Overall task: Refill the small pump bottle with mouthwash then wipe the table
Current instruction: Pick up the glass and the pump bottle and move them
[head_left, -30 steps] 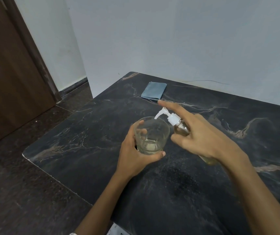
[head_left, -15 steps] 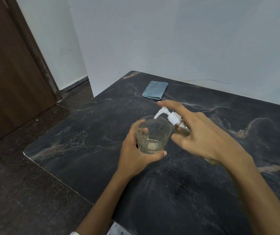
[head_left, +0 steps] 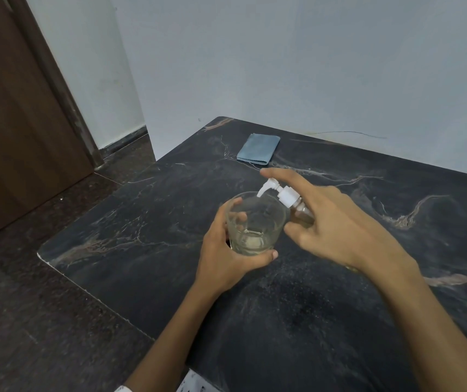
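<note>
My left hand (head_left: 226,258) grips a clear glass tumbler (head_left: 256,223) above the dark marble table (head_left: 141,236); a little pale liquid lies at its bottom. My right hand (head_left: 337,222) holds a small pump bottle (head_left: 297,206), tilted toward the glass. Its white pump head (head_left: 276,190) has the nozzle over the glass rim. My index finger lies along the top of the pump. Most of the bottle's body is hidden under my palm.
A folded blue cloth (head_left: 259,148) lies near the table's far left corner. The table's left edge (head_left: 90,292) drops to a dark floor. A brown door (head_left: 14,108) stands at the left, and a white wall runs behind the table.
Both hands, the glass and the bottle keep nearly the same place. The view has shifted slightly; my index finger stays on the pump head.
</note>
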Demonstrator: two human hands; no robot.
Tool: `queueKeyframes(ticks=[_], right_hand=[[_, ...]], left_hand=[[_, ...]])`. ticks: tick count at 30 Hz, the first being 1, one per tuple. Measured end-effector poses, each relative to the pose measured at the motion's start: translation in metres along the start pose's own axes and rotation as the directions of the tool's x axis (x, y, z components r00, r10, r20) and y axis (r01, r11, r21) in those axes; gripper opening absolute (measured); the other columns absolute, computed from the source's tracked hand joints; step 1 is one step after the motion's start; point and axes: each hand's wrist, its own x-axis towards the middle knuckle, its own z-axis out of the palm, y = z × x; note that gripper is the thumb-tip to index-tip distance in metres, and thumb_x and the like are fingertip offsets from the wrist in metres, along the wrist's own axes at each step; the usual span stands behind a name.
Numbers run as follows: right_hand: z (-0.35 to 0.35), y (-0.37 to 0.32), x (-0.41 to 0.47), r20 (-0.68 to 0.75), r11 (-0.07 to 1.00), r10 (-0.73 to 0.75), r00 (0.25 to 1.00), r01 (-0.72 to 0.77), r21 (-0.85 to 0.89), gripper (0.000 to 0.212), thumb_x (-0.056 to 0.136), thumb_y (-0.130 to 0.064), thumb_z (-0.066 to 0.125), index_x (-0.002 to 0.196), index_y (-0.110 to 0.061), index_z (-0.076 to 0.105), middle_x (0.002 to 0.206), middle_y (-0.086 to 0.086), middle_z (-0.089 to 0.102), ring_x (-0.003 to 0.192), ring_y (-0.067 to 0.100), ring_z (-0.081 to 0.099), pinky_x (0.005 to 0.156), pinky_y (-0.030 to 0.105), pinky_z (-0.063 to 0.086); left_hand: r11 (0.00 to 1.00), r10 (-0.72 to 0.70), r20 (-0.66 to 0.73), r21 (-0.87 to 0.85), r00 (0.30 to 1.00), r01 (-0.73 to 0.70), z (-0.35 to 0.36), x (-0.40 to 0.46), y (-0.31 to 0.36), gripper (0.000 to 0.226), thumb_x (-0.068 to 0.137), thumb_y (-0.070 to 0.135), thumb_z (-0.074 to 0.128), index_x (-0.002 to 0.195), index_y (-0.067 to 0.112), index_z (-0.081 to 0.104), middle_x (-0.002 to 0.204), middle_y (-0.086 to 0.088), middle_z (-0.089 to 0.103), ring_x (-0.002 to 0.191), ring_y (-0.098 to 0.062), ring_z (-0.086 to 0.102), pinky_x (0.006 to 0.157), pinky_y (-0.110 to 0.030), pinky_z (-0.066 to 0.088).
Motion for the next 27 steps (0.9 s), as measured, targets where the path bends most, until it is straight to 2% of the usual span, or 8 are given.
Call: queueKeyframes(ticks=[3, 6, 11, 16, 20, 23, 27], right_hand=[[-0.0009, 0.0005, 0.0002, -0.019, 1.0, 0.012, 1.0, -0.012, -0.011, 0.079, 0.076, -0.015, 0.057, 0.133, -0.059, 0.024, 0.049, -0.008, 0.045, 0.046, 0.01, 0.042, 0.054, 0.02, 0.028], [0.0004, 0.0004, 0.0009, -0.019, 1.0, 0.02, 1.0, -0.02, -0.011, 0.071, 0.077, -0.015, 0.058, 0.13, -0.054, 0.029, 0.056, -0.01, 0.047, 0.047, 0.009, 0.042, 0.055, 0.027, 0.035], [0.0017, -0.0021, 0.0013, -0.04, 1.0, 0.003, 0.999, -0.004, -0.027, 0.064, 0.077, -0.017, 0.059, 0.122, -0.053, 0.03, 0.066, -0.008, 0.054, 0.052, 0.017, 0.048, 0.054, 0.035, 0.045], [0.0005, -0.0025, 0.0005, -0.051, 0.999, 0.016, 0.999, -0.018, -0.04, 0.078, 0.076, -0.015, 0.058, 0.133, -0.057, 0.024, 0.054, -0.008, 0.046, 0.05, 0.01, 0.045, 0.055, 0.031, 0.042], [0.001, -0.0028, 0.0013, -0.044, 0.999, 0.021, 0.999, -0.023, -0.05, 0.073, 0.076, -0.015, 0.059, 0.13, -0.053, 0.028, 0.057, -0.011, 0.048, 0.047, 0.008, 0.043, 0.052, 0.03, 0.041], [0.0019, -0.0032, 0.0012, -0.052, 0.998, 0.016, 0.999, -0.019, -0.056, 0.068, 0.076, -0.015, 0.06, 0.127, -0.049, 0.031, 0.059, -0.012, 0.047, 0.047, 0.007, 0.042, 0.05, 0.029, 0.04], [0.0016, -0.0017, 0.001, -0.051, 0.999, 0.01, 0.999, -0.012, -0.039, 0.071, 0.076, -0.015, 0.06, 0.13, -0.05, 0.029, 0.058, -0.011, 0.048, 0.047, 0.006, 0.042, 0.05, 0.023, 0.032]], left_hand=[[1.0, -0.003, -0.002, 0.003, 1.0, 0.003, 0.0001, -0.0005, 0.0003, 0.095, 0.047, 0.036, 0.09, 0.126, 0.047, 0.04, 0.112, 0.017, 0.057, 0.11, 0.001, 0.055, 0.085, -0.017, 0.051], [1.0, -0.004, 0.001, 0.004, 1.0, 0.004, -0.0002, -0.0006, 0.0006, 0.095, 0.048, 0.035, 0.09, 0.127, 0.046, 0.04, 0.112, 0.018, 0.057, 0.111, 0.0, 0.055, 0.086, -0.019, 0.051], [1.0, 0.002, 0.0, 0.004, 1.0, -0.002, -0.0002, -0.0006, 0.0011, 0.095, 0.048, 0.034, 0.09, 0.128, 0.043, 0.04, 0.111, 0.02, 0.058, 0.11, 0.001, 0.056, 0.086, -0.016, 0.05], [1.0, 0.003, -0.001, 0.012, 1.0, -0.003, -0.0005, -0.0009, 0.0014, 0.096, 0.047, 0.037, 0.09, 0.128, 0.045, 0.039, 0.113, 0.017, 0.056, 0.111, 0.001, 0.055, 0.086, -0.014, 0.049], [1.0, 0.0, 0.007, 0.002, 1.0, 0.0, -0.0007, -0.0002, 0.0009, 0.096, 0.047, 0.036, 0.09, 0.128, 0.044, 0.04, 0.113, 0.018, 0.057, 0.111, 0.0, 0.055, 0.086, -0.018, 0.05], [1.0, 0.001, 0.009, 0.0, 1.0, -0.001, -0.0009, -0.0002, 0.0002, 0.095, 0.047, 0.036, 0.09, 0.128, 0.043, 0.04, 0.112, 0.026, 0.055, 0.111, 0.002, 0.055, 0.085, -0.013, 0.049], [1.0, -0.002, 0.002, 0.006, 1.0, 0.002, -0.0004, -0.0007, 0.0003, 0.096, 0.047, 0.035, 0.09, 0.129, 0.043, 0.039, 0.113, 0.018, 0.056, 0.111, 0.002, 0.054, 0.086, -0.012, 0.048]])
